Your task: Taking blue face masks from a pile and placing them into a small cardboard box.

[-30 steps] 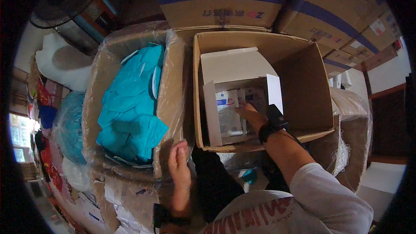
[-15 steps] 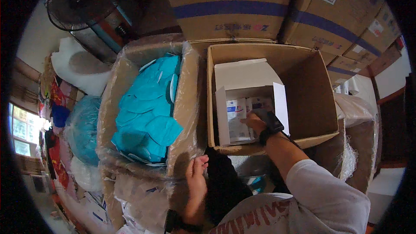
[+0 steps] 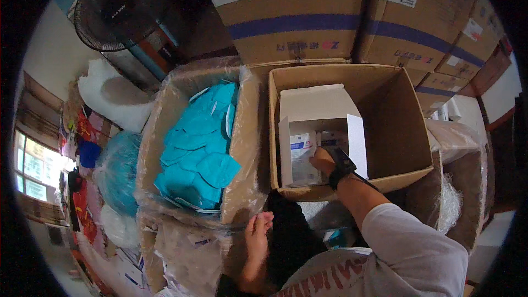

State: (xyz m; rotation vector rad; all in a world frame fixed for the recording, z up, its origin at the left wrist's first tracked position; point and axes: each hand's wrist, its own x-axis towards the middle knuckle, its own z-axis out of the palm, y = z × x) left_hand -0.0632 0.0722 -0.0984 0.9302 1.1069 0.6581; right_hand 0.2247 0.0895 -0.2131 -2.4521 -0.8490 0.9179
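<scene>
My right hand (image 3: 323, 160) reaches down into an open white carton (image 3: 319, 103) and touches the flat white packets (image 3: 303, 157) standing in it. Its fingertips are hidden among the packets, so I cannot see if they grip one. That carton sits inside a large brown cardboard box (image 3: 406, 143), toward its left side. My left hand (image 3: 257, 236) hovers low in front of the boxes, fingers curled together with nothing visible in them. To its upper left, a plastic-lined box (image 3: 246, 143) holds a heap of teal cup-shaped masks (image 3: 198, 143).
Stacked brown cartons (image 3: 297, 27) with blue bands stand behind. A black fan (image 3: 110, 16) is at the far left. Beside the mask box lies a clear bag of teal items (image 3: 118, 170). Another plastic-lined box (image 3: 462, 187) stands at right, and a plastic-covered one (image 3: 187, 247) is at near left.
The whole view has shifted slightly, so the boxes appear lower and further right. My right hand stays in the white carton, a little deeper among the packets. My left hand remains curled near the boxes.
</scene>
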